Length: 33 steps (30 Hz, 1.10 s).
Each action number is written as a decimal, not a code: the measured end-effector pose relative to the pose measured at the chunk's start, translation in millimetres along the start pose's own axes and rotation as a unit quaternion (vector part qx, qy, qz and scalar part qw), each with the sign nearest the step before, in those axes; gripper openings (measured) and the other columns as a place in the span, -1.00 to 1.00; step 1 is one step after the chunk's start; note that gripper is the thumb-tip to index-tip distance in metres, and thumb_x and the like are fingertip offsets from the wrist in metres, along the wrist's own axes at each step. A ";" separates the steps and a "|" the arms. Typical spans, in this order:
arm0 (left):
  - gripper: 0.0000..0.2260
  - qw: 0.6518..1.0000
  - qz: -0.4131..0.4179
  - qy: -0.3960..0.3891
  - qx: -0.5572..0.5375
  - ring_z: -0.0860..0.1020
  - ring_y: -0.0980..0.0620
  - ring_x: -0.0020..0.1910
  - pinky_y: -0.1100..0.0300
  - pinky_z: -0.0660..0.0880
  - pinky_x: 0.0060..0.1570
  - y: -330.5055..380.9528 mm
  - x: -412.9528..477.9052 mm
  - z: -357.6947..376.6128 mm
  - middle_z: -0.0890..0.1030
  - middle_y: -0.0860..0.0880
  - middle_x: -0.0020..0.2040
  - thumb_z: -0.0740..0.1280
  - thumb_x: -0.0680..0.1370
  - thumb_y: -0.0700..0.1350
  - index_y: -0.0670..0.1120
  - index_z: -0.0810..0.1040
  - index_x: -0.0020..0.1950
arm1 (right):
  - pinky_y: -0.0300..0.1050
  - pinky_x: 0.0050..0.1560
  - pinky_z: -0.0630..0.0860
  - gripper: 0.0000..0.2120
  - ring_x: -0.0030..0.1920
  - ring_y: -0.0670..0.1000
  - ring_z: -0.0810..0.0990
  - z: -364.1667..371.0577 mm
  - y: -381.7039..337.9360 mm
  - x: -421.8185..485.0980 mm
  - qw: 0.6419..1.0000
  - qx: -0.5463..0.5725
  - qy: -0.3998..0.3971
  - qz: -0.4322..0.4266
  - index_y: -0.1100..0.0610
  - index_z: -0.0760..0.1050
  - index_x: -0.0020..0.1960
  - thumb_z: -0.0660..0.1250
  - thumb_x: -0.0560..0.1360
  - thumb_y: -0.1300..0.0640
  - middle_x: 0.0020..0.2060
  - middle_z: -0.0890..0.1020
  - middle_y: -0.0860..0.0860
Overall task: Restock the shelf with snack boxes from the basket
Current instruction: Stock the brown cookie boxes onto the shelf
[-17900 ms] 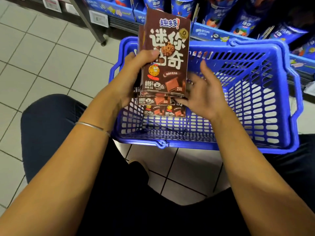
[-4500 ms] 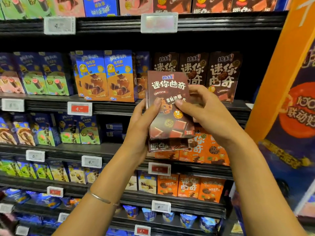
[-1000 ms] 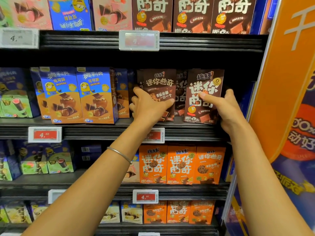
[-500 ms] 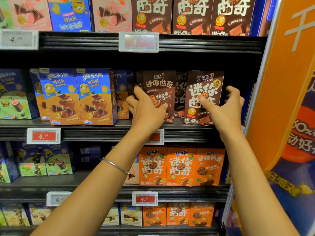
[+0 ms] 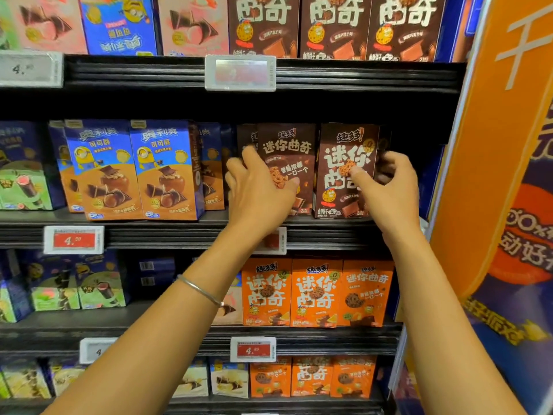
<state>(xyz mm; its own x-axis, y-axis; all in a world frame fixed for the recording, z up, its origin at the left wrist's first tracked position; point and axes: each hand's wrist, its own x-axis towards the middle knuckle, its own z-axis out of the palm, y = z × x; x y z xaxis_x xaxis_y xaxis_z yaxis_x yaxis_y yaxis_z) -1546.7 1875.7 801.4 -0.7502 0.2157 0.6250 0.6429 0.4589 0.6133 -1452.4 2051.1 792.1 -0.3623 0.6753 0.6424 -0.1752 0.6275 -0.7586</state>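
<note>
**Head view: shop shelving with both arms raised to the middle shelf (image 5: 179, 232).** Two brown snack boxes stand upright on this shelf, faces forward, near its front edge.

- **Left brown box (image 5: 291, 148).** The left hand (image 5: 257, 193) covers its lower left part. The thumb lies across the front face toward 3 o'clock, and the fingers bend past the box's edge at 9 o'clock. The grip pinches the box between thumb and fingers.
- **Right brown box (image 5: 338, 151).** It stands just beside the first, at its 3 o'clock; whether the two touch cannot be told. The right hand (image 5: 392, 196) has its thumb tip pressed on the front face and its fingers curled round the edge at 3 o'clock. This grip likewise pinches its box.
- **Boxes behind.** A further box of the same brown kind shows partly behind the left one, at its 9 o'clock.

**Surroundings.**
- Blue boxes (image 5: 167, 172) fill the same shelf at 9 o'clock of the brown pair.
- Orange boxes (image 5: 317, 292) stand on the shelf below, at 6 o'clock.
- More brown boxes (image 5: 335, 25) line the shelf above, at 12 o'clock.
- A red price tag (image 5: 74, 239) is clipped to the middle shelf's edge.
- A thin bracelet (image 5: 199, 290) circles the left wrist.
- An orange banner (image 5: 493, 130) rises at 3 o'clock of the shelving.
</note>
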 end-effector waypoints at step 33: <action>-0.21 0.956 0.177 -0.147 0.182 0.42 -0.17 0.50 -0.14 0.48 0.39 9.4 83.9 -56.2 0.41 -0.02 0.58 0.41 0.49 0.39 0.18 0.24 0.64 | -0.41 -0.37 0.55 -0.41 -0.22 -0.32 0.68 -8.5 19.8 37.3 0.974 0.159 -0.090 0.130 -0.05 0.31 0.20 0.59 0.36 -0.11 -0.04 0.64 -0.15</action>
<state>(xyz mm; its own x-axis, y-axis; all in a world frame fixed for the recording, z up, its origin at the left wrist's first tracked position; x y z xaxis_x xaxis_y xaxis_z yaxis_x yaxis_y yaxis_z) -1594.8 1849.7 886.7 -0.5402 0.6223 0.5665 0.8089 0.5695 0.1458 -1461.6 2092.0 802.0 -0.5822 0.6988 0.4155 -0.3201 0.2727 -0.9073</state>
